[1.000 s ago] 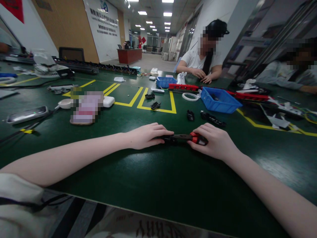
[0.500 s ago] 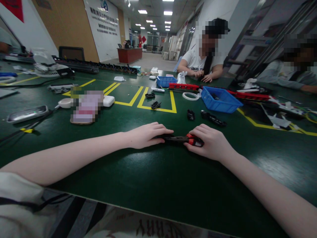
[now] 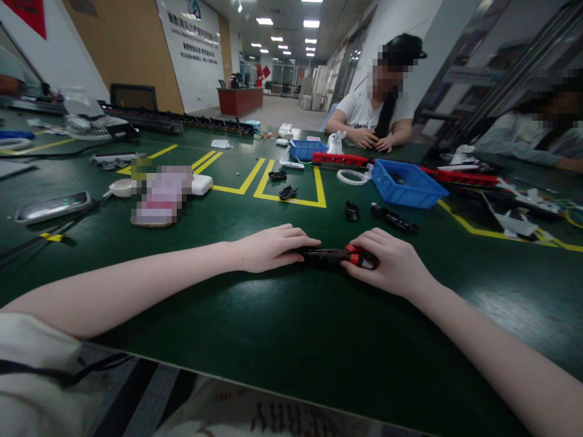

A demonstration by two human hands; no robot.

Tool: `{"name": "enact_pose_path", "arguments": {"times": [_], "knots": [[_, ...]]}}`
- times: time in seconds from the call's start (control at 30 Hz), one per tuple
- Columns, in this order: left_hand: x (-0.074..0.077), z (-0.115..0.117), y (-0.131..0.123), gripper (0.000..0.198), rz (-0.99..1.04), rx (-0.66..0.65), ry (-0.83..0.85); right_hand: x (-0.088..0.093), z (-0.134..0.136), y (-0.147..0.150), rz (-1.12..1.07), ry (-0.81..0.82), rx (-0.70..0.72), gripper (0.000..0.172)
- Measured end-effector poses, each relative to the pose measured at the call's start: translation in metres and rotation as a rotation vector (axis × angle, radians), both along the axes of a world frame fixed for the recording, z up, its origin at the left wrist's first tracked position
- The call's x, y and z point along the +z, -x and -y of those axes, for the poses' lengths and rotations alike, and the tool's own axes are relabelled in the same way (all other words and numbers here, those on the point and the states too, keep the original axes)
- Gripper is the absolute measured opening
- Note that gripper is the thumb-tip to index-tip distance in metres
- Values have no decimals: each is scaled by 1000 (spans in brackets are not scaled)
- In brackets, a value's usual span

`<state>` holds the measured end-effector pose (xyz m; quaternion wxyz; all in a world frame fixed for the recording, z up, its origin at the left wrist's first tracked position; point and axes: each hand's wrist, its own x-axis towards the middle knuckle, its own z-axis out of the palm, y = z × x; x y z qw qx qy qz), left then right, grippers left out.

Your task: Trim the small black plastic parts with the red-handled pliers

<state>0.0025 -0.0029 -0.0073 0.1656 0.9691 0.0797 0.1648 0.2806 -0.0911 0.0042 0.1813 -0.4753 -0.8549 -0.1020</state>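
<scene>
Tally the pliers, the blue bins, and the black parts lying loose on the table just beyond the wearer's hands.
Pliers: 1
Blue bins: 2
Loose black parts: 4
Total: 7

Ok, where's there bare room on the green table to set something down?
The widest free patch of table is between the forearms, nearer than the pliers in the right hand. A smaller one lies beyond the left hand, between the pink blurred item and the yellow outline. It's crowded around the larger blue bin, with red strips and black parts nearby.
</scene>
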Motion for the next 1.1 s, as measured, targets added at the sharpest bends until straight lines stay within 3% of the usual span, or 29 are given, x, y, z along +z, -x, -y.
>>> {"name": "enact_pose_path", "arguments": {"times": [1.1], "knots": [[-1,-1,-1,39,4,-26,-18,0,0,8,74,-18,-5,28]]}}
